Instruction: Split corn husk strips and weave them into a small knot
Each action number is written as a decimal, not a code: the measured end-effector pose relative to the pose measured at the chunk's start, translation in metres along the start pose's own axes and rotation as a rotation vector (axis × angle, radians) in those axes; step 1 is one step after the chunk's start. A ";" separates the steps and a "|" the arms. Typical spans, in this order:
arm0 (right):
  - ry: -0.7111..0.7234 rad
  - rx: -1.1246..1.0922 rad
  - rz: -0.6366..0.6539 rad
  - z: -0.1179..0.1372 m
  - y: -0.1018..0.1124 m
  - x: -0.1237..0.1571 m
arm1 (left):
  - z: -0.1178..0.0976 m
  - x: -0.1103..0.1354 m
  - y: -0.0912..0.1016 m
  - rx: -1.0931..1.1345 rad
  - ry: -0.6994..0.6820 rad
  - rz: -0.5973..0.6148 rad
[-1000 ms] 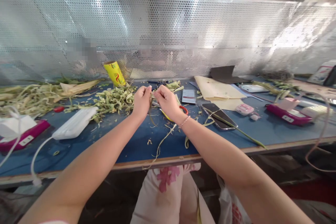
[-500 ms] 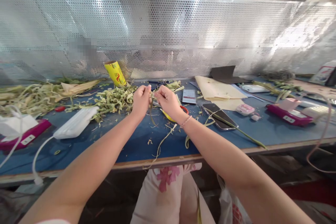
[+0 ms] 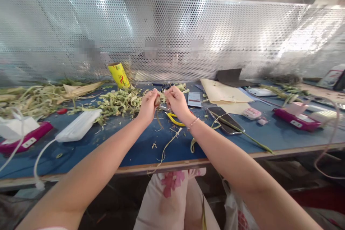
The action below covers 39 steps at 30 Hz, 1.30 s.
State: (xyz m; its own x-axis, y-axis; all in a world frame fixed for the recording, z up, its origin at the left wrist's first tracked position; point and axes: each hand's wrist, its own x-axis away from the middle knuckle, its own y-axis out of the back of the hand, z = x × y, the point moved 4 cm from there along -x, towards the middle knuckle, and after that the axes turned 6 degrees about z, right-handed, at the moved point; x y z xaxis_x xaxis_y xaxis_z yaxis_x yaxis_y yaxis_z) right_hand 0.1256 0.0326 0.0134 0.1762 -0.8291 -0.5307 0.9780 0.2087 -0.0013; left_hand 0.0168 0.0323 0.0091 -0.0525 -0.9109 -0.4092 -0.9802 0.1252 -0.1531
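My left hand (image 3: 148, 106) is closed in a pinch above the middle of the blue table. A thin brownish strip of dried leaf (image 3: 159, 119) hangs down from its fingers. Just to the right, my right hand (image 3: 176, 102) is also pinched, its fingertips close to the left ones. Whatever it grips is too small and too hidden to name. Below the right hand lies a tool with yellow handles (image 3: 174, 119), partly covered by that hand. Left of my hands spreads a heap of curled pale-green leaf scraps (image 3: 118, 101).
A yellow tube (image 3: 119, 75) stands at the perforated metal screen (image 3: 172, 25). To the left are a white power bank (image 3: 78, 125) and a magenta box (image 3: 27, 138). A phone (image 3: 226, 119), brown paper (image 3: 223, 91), a pink case (image 3: 251, 113) and another magenta box (image 3: 296, 119) lie right.
My hands have moved slightly apart, the right one a little to the right. More of the yellow-handled tool shows beneath them. The hanging strip has shifted slightly right.
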 end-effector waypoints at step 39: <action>0.026 -0.020 -0.105 0.000 0.001 -0.002 | -0.003 0.003 -0.007 -0.304 -0.033 0.227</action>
State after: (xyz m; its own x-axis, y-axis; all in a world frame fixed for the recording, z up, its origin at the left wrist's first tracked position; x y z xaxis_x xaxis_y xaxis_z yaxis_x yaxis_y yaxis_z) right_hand 0.1262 0.0344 0.0142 0.0700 -0.8333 -0.5484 0.9885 0.1319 -0.0742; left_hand 0.0228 0.0274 0.0116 -0.2731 -0.8596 -0.4319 -0.9566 0.1953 0.2163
